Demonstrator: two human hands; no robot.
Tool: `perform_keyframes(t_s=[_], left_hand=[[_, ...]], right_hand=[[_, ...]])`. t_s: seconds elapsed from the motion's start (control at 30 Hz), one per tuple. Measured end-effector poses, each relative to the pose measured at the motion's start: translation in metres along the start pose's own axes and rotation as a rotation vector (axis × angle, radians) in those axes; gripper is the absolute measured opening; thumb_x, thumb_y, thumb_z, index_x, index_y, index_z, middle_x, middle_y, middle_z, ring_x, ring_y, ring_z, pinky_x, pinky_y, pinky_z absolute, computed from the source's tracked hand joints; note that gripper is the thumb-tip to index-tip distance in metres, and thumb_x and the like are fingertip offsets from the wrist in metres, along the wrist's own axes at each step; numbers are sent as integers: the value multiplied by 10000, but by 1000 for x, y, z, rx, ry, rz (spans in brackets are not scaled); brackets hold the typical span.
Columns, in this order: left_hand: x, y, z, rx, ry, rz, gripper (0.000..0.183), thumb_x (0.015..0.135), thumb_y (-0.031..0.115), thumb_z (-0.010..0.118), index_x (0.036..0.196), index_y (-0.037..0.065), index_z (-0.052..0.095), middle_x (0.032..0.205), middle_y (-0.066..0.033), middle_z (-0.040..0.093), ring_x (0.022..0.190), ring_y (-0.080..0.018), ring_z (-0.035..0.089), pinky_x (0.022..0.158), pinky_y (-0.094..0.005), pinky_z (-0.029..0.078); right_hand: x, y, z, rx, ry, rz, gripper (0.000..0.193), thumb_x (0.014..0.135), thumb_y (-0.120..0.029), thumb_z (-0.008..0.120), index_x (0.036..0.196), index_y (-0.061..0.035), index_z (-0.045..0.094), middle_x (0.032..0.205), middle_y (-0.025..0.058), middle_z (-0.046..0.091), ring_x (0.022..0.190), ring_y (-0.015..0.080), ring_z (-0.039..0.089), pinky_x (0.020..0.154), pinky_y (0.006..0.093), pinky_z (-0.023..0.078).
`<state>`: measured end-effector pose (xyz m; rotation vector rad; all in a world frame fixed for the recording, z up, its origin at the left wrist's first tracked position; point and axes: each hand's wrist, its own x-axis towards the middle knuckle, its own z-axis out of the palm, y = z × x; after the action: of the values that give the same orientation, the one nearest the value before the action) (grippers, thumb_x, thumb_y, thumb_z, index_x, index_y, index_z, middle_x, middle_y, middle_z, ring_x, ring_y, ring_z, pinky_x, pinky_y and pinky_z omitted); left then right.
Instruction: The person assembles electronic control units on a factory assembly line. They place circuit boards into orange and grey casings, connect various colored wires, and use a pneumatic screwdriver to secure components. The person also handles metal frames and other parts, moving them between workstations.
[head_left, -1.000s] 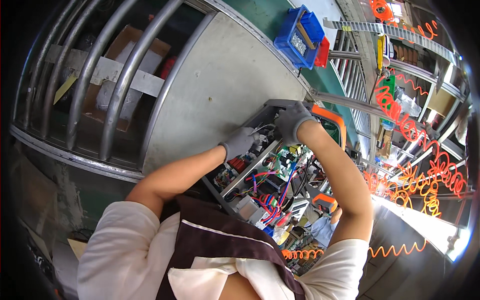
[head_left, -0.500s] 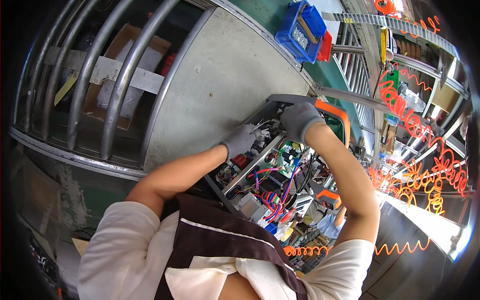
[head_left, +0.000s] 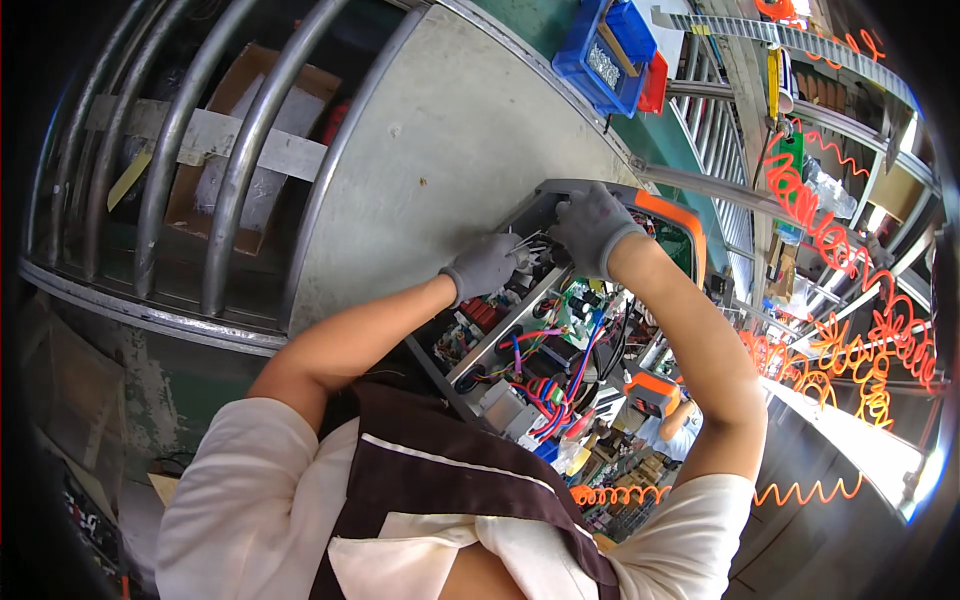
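An opened machine housing point(head_left: 690, 215) with an orange-and-grey end frame lies in front of me. Circuit boards, a metal divider and bundles of red, blue and black wires point(head_left: 548, 400) fill it. Over its left side, my left hand point(head_left: 482, 268), in a grey glove, is closed with thin white wires point(head_left: 522, 246) at its fingertips. My right hand point(head_left: 597, 232), also gloved in grey, reaches into the far end beside the orange trim. Its fingers are curled down, and whatever they pinch is hidden. The two hands are close together but apart.
A bare metal work surface point(head_left: 440, 130) extends left of the housing, bordered by a rack of curved metal bars point(head_left: 180, 170). Blue bins point(head_left: 603, 65) with small metal parts and a red bin point(head_left: 653, 84) stand at the back. Orange coiled hoses point(head_left: 815, 225) hang at right. Another person point(head_left: 675, 430) is beyond the housing.
My left hand has shifted slightly right and up, nearer my right hand. My right hand has turned a little, its fingers still curled over the housing's far end.
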<state>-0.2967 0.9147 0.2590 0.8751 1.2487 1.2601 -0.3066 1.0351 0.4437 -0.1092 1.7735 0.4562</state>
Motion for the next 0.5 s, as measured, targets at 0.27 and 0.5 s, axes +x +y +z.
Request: perform_keyframes(t_s=[0.27, 0.5], left_hand=[[1, 17, -45, -75, 53, -97, 262, 942, 231, 485, 915, -4, 597, 750, -29, 572, 666, -147, 488, 675, -304, 431], [-103, 65, -207, -303, 612, -290, 231, 848, 284, 576, 951, 81, 613, 687, 46, 479, 560, -33, 434, 472, -167, 334]], right_hand=[[-20, 15, 3, 239, 532, 48, 238, 721, -145, 619, 955, -156, 662, 904, 86, 623, 858, 283, 615, 756, 374, 487], [-117, -1, 20, 670, 1056, 505, 457, 633, -99, 668, 1086, -122, 607, 884, 98, 586, 827, 318, 580, 716, 398, 457]])
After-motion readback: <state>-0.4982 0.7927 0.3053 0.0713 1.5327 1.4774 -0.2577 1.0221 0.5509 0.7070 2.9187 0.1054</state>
